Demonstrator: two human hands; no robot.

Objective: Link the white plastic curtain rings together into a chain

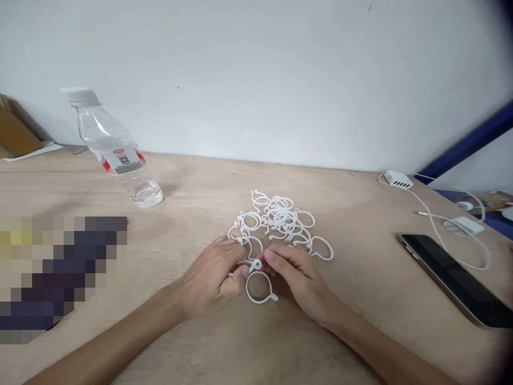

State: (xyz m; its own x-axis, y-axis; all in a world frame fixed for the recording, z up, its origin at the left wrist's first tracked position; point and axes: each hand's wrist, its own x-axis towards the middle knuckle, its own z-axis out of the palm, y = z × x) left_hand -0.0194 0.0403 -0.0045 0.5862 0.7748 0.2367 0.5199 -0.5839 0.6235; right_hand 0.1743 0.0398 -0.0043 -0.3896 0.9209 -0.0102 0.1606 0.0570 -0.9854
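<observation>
Left hand (212, 280): low in the middle of the view, its fingers narrowed on a white ring, the thumb nearest the wearer.
Held ring (257, 264): between the two hands, its small eyelet showing past the left thumb; much of its hoop is hidden by the left fingers.
Right hand (298, 272): close opposite, fingers bent and nearly together, tips beside the eyelet; whether they grip it, I cannot tell.
Near ring (274, 297): just below the held ring, on the wearer's side, its eyelet pointing right; whether the two are linked, I cannot tell.
Pile (281, 218): more white rings beyond the hands, overlapping in a loose heap, a few spread at its edges.
Bench (188, 187): pale wood, carrying everything named above and running back to a white wall (256, 80).
Bottle (127, 160): clear, white-capped, with a red and white label, standing left of the pile, well apart from it.
Phone (457, 280): dark screen up, right of the right hand.
Charger (398, 179): white, behind the phone, near the bench's back edge.
Cable (433, 230): white, looping beside the phone.
Box (18, 131): brown, far left, partly out of view.
</observation>
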